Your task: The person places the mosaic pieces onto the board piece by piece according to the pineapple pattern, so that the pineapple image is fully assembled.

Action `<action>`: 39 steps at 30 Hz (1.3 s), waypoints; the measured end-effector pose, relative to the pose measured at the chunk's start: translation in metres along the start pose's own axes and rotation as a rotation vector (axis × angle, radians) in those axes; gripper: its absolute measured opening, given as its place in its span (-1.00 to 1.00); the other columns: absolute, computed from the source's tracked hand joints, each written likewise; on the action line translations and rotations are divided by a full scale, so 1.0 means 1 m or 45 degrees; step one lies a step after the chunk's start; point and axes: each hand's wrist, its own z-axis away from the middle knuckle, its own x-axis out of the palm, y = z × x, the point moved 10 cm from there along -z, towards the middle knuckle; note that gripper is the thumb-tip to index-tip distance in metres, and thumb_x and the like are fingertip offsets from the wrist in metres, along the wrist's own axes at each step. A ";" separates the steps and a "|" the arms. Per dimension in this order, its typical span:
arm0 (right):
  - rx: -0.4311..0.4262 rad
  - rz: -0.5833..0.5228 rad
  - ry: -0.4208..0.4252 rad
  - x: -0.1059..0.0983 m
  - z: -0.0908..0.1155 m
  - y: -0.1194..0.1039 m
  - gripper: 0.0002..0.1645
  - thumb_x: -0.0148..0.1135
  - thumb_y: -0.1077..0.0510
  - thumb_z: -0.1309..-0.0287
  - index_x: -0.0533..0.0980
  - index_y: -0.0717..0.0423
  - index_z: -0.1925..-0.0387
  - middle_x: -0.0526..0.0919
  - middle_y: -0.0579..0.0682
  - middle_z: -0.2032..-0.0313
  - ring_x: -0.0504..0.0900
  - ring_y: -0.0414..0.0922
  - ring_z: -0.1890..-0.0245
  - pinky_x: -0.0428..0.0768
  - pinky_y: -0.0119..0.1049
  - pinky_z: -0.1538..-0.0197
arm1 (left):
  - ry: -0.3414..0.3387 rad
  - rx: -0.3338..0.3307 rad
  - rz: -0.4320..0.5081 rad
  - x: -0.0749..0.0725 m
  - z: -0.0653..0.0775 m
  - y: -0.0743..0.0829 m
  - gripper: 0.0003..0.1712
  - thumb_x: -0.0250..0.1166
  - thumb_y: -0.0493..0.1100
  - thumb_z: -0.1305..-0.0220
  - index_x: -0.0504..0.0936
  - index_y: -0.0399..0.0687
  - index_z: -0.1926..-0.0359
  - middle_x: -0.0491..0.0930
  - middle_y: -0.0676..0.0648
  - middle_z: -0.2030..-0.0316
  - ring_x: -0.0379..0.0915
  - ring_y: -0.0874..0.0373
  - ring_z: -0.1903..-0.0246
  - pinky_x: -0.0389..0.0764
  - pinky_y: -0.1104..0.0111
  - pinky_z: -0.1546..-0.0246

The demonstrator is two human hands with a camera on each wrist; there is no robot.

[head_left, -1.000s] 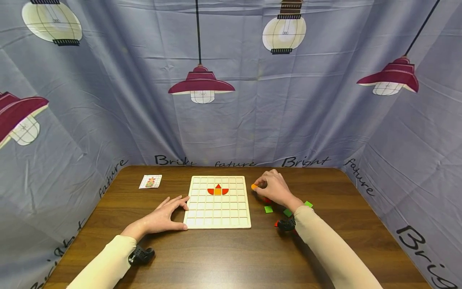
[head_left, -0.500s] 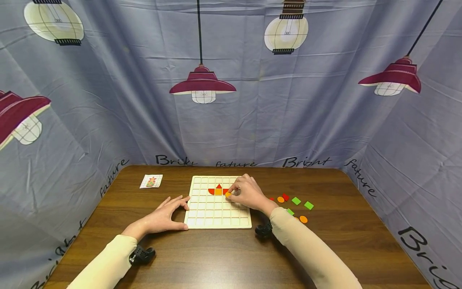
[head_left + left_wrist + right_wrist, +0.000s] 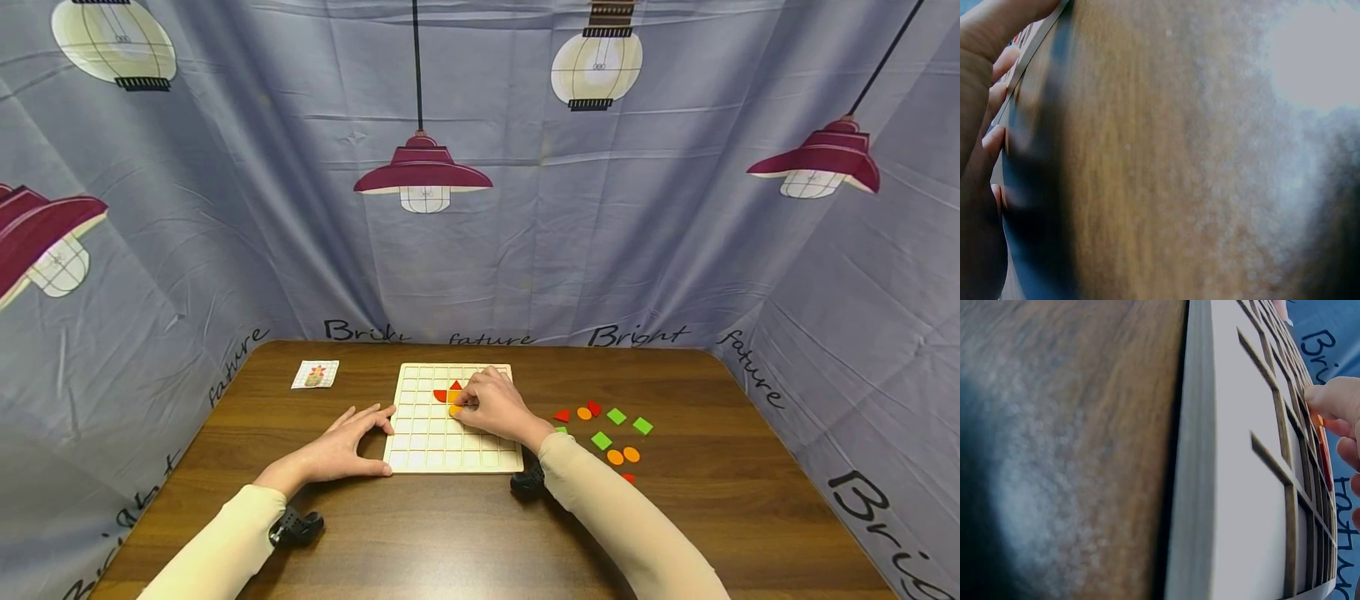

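A pale gridded board [image 3: 420, 458] lies on the brown table. My left hand [image 3: 337, 450] touches its left edge, fingers spread, thumb by the near left corner. Over the board's upper middle, my right hand [image 3: 495, 408] pinches an orange disc [image 3: 454, 411] at the cell below an orange square [image 3: 453, 397]. Above that square sits a red triangle [image 3: 456, 385], with a red rounded piece [image 3: 439, 396] on its left. The matching red piece on the right is hidden by my right fingers in the head view. The right wrist view shows the thumb [image 3: 1322, 397] low over the grid.
Right of the board lie loose pieces: green squares [image 3: 602, 441], orange discs [image 3: 631, 455] and red ones [image 3: 562, 416]. A small card with a pineapple-like picture [image 3: 315, 375] lies at the back left. A printed curtain [image 3: 600, 250] stands behind the table.
My right hand has carried the orange disc leftward from beside the board's right edge to the cell under the orange square. My left hand has stayed at the left edge.
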 end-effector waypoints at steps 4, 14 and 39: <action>0.004 -0.008 0.002 0.000 0.000 0.001 -0.84 0.49 -0.13 -0.16 0.74 -0.21 0.30 0.54 -0.32 0.35 0.37 -0.21 0.18 0.38 -0.25 0.05 | 0.003 -0.001 0.006 0.000 0.000 0.000 -0.40 0.53 0.22 -0.12 0.49 0.08 -0.03 0.25 -0.15 -0.51 -0.02 -0.24 -0.53 -0.28 -0.24 -0.48; 0.035 -0.009 0.008 0.000 0.001 0.006 -0.86 0.48 -0.13 -0.16 0.75 -0.24 0.30 0.54 -0.35 0.34 0.36 -0.22 0.19 0.38 -0.24 0.03 | 0.002 0.000 0.002 0.000 0.000 0.001 -0.40 0.52 0.22 -0.12 0.49 0.08 -0.03 0.24 -0.15 -0.51 -0.01 -0.24 -0.53 -0.27 -0.24 -0.48; 0.160 -0.139 0.074 -0.049 0.019 0.040 -0.73 0.49 -0.05 -0.19 0.75 -0.10 0.10 0.56 -0.23 0.31 0.34 -0.14 0.19 0.32 -0.15 0.06 | -0.002 -0.005 -0.011 0.000 0.000 0.002 -0.40 0.51 0.24 -0.13 0.50 0.09 -0.03 0.23 -0.16 -0.52 0.00 -0.24 -0.52 -0.25 -0.24 -0.48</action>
